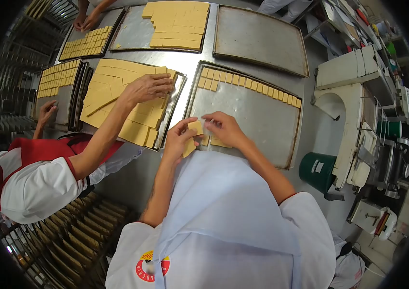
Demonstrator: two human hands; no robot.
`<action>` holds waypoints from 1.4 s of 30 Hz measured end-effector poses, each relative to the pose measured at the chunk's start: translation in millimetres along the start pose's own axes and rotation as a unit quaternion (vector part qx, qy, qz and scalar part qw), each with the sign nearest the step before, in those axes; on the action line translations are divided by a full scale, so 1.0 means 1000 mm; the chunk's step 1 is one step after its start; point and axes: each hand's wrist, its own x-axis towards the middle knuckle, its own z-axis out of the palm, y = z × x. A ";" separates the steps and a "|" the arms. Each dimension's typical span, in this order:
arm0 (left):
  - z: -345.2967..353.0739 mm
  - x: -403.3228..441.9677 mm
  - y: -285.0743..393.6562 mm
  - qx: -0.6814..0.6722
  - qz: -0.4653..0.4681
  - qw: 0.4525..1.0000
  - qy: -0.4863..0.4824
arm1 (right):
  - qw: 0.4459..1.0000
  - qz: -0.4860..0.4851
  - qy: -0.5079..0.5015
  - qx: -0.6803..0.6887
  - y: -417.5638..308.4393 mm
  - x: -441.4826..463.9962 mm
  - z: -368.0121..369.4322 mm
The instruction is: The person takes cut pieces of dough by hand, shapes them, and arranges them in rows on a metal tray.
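My left hand [181,137] is closed round flat pieces of yellow dough [195,127], above the near left corner of a metal tray [257,125]. Just to its right, my right hand [226,129] has its fingers apart and slightly blurred, with nothing visible in them. Small dough rectangles [247,83] stand in a row along the tray's far side, and a short second row begins at its left end. Under my hands, a few dough strips [220,143] lie at the tray's near edge, partly hidden.
At left, a co-worker's hand [152,88] reaches over a tray of cut dough sheet [117,77]. Another person's hands [86,21] work at the far left tray. A bare tray [262,41] lies beyond mine. A green bucket [317,171] stands at right; racked trays [69,236] are lower left.
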 end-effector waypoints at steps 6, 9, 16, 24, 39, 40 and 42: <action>0.007 0.000 0.002 0.092 0.022 0.995 -0.026 | 0.966 0.085 -0.020 0.243 -0.026 -0.012 -0.006; 0.014 -0.004 0.010 0.047 0.033 0.996 -0.061 | 0.932 0.082 -0.019 0.351 -0.020 -0.011 -0.007; 0.025 -0.005 0.018 -0.074 0.033 0.996 -0.032 | 0.869 0.089 -0.003 0.486 -0.026 -0.022 -0.014; 0.027 0.000 0.016 -0.008 0.060 0.991 -0.116 | 0.880 0.070 -0.001 0.469 -0.043 -0.027 -0.015; 0.045 -0.016 0.031 0.095 0.084 0.992 -0.023 | 0.938 0.054 0.057 0.339 -0.063 -0.036 -0.018; 0.044 -0.015 0.031 0.082 0.080 0.993 -0.026 | 0.936 0.054 0.058 0.344 -0.064 -0.036 -0.018; 0.041 -0.012 0.028 0.058 0.071 0.995 -0.031 | 0.930 0.053 0.071 0.357 -0.063 -0.035 -0.017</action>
